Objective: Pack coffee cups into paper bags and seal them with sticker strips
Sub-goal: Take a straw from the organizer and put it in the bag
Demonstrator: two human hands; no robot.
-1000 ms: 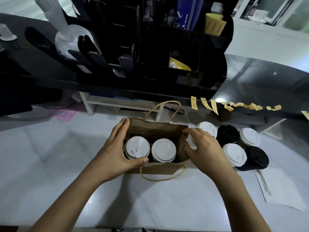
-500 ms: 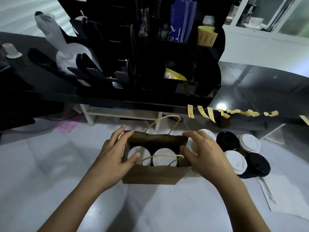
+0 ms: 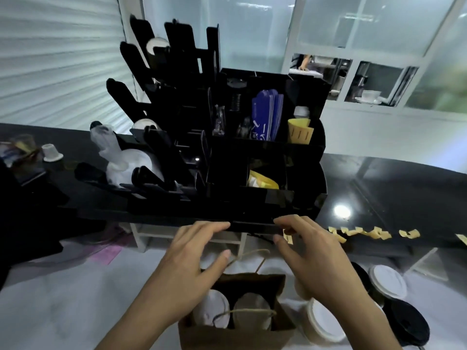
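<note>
I note both hands have left the brown paper bag: left hand relaxed, spread; right hand apparently pinching a yellow sticker strip.

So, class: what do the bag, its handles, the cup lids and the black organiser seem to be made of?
Bag: brown kraft paper, matte, with creased, folded walls.
Handles: probably twisted paper cord, tan and thin.
White cup lids: likely moulded plastic, with a smooth raised rim.
Black organiser: looks like glossy acrylic or plastic sheet, flat slotted panels with a slight sheen.
</note>
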